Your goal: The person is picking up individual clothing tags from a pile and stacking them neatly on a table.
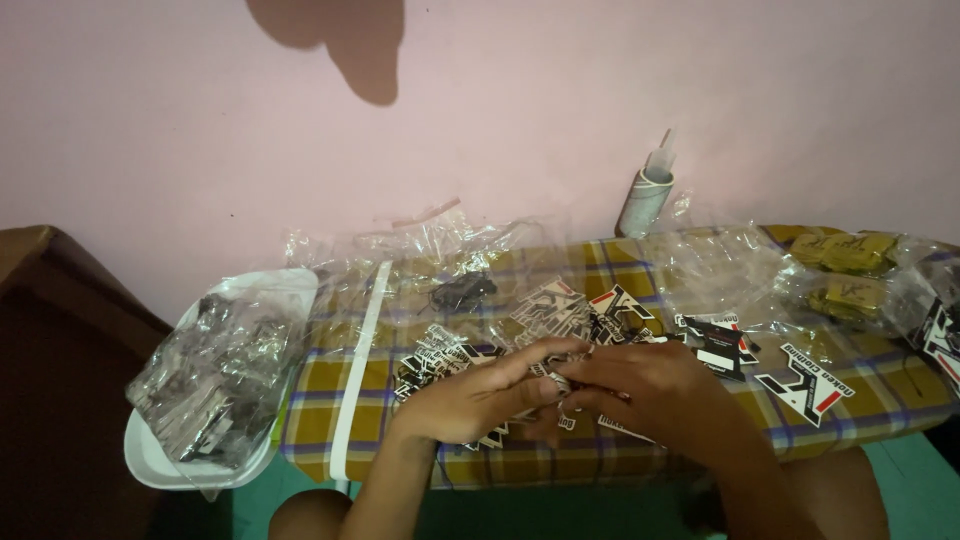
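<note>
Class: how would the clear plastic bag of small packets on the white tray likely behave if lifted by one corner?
The clear plastic bag looks crinkled, so probably floppy and slippery. It bulges over the white tray, so likely sags.

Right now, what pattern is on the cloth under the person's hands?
A plaid check of mustard yellow, purple and white on the cloth, seen best in the head view.

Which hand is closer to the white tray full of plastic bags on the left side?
Left. The left hand lies on the plaid-covered table, on the side toward the white tray. The right hand sits farther away, beyond the left hand, fingers meeting it over the tags.
</note>
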